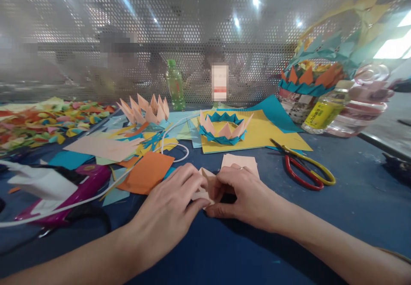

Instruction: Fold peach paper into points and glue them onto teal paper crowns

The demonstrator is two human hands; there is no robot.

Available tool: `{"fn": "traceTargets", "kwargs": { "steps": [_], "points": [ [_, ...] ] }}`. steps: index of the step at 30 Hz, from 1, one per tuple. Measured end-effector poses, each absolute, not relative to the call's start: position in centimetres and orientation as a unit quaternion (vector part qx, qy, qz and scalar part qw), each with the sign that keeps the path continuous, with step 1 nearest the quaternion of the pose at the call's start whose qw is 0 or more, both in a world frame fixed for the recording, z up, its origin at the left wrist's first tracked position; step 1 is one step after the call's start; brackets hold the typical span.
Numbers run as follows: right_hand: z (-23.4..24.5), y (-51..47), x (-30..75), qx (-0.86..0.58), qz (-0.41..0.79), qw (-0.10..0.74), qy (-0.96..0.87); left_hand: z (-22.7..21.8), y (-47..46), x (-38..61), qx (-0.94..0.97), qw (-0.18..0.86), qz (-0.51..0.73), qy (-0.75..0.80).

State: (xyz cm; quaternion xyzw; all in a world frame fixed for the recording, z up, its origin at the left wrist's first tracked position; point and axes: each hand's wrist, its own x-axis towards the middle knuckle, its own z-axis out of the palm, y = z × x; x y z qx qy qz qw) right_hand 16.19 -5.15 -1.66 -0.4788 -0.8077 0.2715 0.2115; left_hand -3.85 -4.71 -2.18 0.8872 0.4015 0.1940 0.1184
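Both my hands meet at the centre of the dark blue table [353, 191], working a small folded piece of peach paper [205, 181]. My left hand [171, 203] presses its fingers onto the paper from the left. My right hand [240, 195] pinches the paper's right side with thumb and fingers. Most of the piece is hidden under my fingers. A flat peach paper square [240, 163] lies just beyond my right hand.
Red and yellow scissors [305, 169] lie to the right. A peach and teal paper crown [224, 129] sits on yellow sheets [266, 137]. Orange paper [147, 171], a magenta tool [73, 195], paper scraps [38, 122], bottles [175, 84] and a perforated screen [192, 28] surround them.
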Motion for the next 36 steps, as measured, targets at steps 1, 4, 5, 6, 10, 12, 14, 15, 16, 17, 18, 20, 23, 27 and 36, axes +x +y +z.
{"fn": "traceTargets", "kwargs": {
  "steps": [1, 4, 5, 6, 10, 12, 14, 15, 16, 17, 18, 20, 23, 27, 36],
  "points": [
    [-1.7, -5.1, 16.2, -0.483, 0.270, 0.212, -0.806, -2.2, -4.9, -3.9, 0.900, 0.092, 0.187, 0.382],
    [-1.9, -5.1, 16.2, -0.490, 0.269, 0.213, -0.802, -2.4, -5.9, -4.3, 0.933, 0.025, 0.163, 0.319],
    [-1.9, -5.1, 16.2, -0.489, 0.271, 0.215, -0.801, -2.4, -6.3, -4.4, 0.937, 0.003, 0.163, 0.308],
    [-1.9, -5.1, 16.2, -0.489, 0.273, 0.215, -0.800, -2.5, -6.7, -4.5, 0.939, -0.023, 0.170, 0.298],
    [-1.7, -5.0, 16.2, -0.487, 0.282, 0.210, -0.799, -2.5, -7.7, -5.0, 0.932, -0.063, 0.195, 0.299],
    [-1.6, -4.9, 16.1, -0.487, 0.283, 0.209, -0.799, -2.5, -7.7, -5.2, 0.938, -0.062, 0.198, 0.277],
    [-1.7, -4.9, 16.2, -0.488, 0.282, 0.209, -0.799, -2.4, -7.6, -5.4, 0.940, -0.073, 0.191, 0.273],
    [-1.8, -4.9, 16.2, -0.486, 0.284, 0.210, -0.800, -2.4, -7.6, -5.4, 0.941, -0.081, 0.189, 0.269],
    [-1.8, -4.8, 16.3, -0.482, 0.287, 0.212, -0.800, -2.4, -7.5, -5.5, 0.942, -0.088, 0.185, 0.265],
    [-1.9, -4.8, 16.4, -0.476, 0.292, 0.213, -0.802, -2.3, -7.5, -5.5, 0.943, -0.094, 0.182, 0.263],
    [-2.0, -4.8, 16.6, -0.468, 0.298, 0.215, -0.804, -2.3, -7.5, -5.6, 0.943, -0.097, 0.181, 0.262],
    [-2.1, -4.7, 16.8, -0.453, 0.309, 0.218, -0.807, -2.5, -7.5, -5.7, 0.944, -0.102, 0.192, 0.250],
    [-2.1, -4.6, 17.0, -0.439, 0.317, 0.224, -0.810, -3.0, -7.6, -6.0, 0.942, -0.133, 0.201, 0.235],
    [-2.0, -4.6, 16.9, -0.441, 0.318, 0.223, -0.809, -4.3, -7.9, -6.5, 0.938, -0.187, 0.182, 0.228],
    [-2.1, -4.9, 16.7, -0.468, 0.308, 0.220, -0.798, -3.9, -8.4, -5.9, 0.916, -0.235, 0.179, 0.271]
  ]
}}
